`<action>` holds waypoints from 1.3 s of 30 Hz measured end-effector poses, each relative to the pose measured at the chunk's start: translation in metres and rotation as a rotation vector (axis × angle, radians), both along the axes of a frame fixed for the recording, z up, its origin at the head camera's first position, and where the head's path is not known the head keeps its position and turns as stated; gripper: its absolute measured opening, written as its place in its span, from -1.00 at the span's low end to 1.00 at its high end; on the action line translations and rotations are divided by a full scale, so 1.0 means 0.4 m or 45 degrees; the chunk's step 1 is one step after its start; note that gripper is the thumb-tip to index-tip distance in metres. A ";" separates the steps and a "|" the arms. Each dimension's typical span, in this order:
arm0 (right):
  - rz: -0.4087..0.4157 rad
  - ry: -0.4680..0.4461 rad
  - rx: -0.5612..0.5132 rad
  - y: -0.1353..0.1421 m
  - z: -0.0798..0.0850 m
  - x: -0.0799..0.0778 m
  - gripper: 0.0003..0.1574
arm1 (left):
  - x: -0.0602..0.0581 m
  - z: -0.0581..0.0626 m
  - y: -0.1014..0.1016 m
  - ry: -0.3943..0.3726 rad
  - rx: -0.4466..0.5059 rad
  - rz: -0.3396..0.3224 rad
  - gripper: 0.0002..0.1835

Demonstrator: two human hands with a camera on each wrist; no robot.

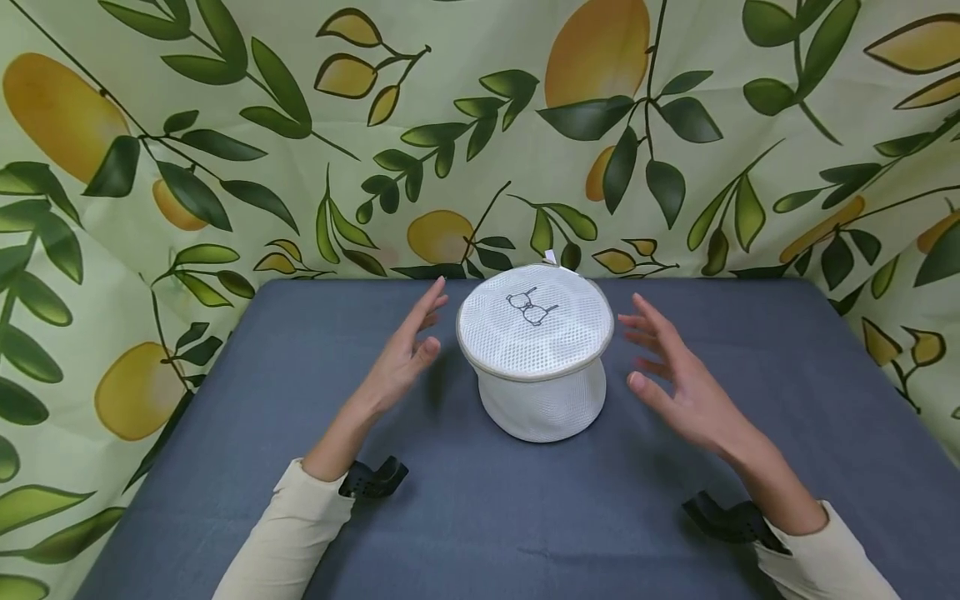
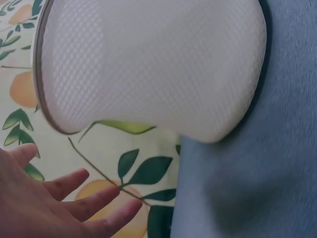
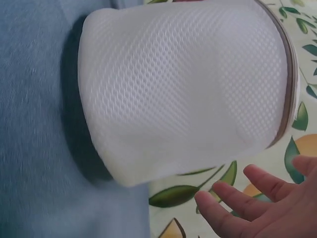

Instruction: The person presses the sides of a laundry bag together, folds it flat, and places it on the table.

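From my remote post I see the bare left hand (image 1: pixel 401 357) and bare right hand (image 1: pixel 681 387) empty, fingers loosely extended, flanking the white, cylindrical mesh bag (image 1: pixel 536 354) upright on the flat, blue-grey cloth-covered table (image 1: pixel 465 533). Uneven pressure, I judge, could buckle its soft wall or topple it

Fruit-patterned cloth (image 1: pixel 480 179) behind blue-grey table (image 1: pixel 525 517)

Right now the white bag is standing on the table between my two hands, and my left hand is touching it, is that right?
Not quite: your left hand isn't touching the bag; the head view shows a gap between them. The rest is right: the bag stands on the table, between that hand and your right hand.
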State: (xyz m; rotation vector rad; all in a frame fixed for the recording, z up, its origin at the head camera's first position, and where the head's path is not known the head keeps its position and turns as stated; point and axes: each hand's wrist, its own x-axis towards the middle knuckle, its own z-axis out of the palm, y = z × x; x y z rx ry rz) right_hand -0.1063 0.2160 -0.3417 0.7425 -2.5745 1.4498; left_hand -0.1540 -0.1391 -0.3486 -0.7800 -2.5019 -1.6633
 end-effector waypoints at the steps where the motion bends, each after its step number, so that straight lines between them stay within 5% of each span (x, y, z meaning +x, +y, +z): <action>1: 0.002 0.002 -0.016 -0.005 -0.002 -0.001 0.02 | -0.001 -0.004 0.006 0.001 0.008 -0.008 0.05; 11: -0.010 0.005 -0.127 -0.049 -0.018 -0.013 -0.12 | -0.008 -0.021 0.050 0.016 0.071 -0.057 0.05; 25: -0.021 -0.038 -0.239 -0.091 -0.036 -0.028 -0.12 | -0.017 -0.033 0.115 -0.036 0.339 -0.097 -0.02; 39: -0.015 -0.089 -0.359 -0.094 -0.049 -0.024 -0.13 | -0.012 -0.042 0.144 0.050 0.300 -0.061 -0.07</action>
